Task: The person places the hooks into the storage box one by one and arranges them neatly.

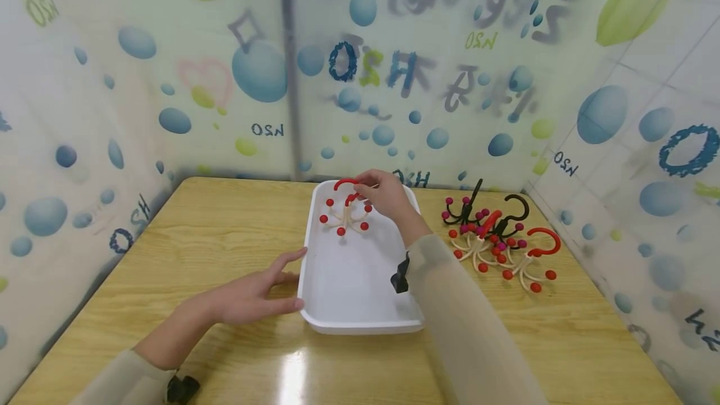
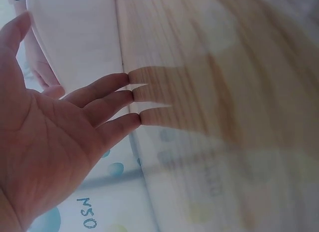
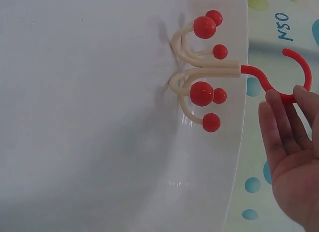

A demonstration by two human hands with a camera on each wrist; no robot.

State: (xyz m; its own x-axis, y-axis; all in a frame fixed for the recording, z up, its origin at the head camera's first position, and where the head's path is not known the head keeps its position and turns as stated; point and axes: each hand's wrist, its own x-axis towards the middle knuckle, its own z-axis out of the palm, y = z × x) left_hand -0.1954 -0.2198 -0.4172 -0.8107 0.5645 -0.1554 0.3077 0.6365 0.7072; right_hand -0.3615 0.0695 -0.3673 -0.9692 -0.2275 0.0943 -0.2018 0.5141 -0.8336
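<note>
Pinched by its red hook, a cream claw hanger [image 1: 346, 219] with red ball tips hangs from my right hand [image 1: 388, 197] over the far end of a white tray [image 1: 360, 283]. In the right wrist view the hanger [image 3: 214, 70] points its curved arms toward the tray floor, and the thumb and fingertips [image 3: 273, 96] meet on the hook's bend. My left hand [image 1: 250, 292] is at the tray's left side, thumb and fingertips right at the rim. The left wrist view shows that hand [image 2: 55, 142] with its palm bare and its fingers spread.
A cluster of similar hangers lies on the wooden table [image 1: 225, 224] right of the tray: cream ones [image 1: 524, 267] with red hooks and black ones [image 1: 465, 210] with magenta tips. Walls printed with bubbles [image 1: 260, 72] stand behind the table and at both sides.
</note>
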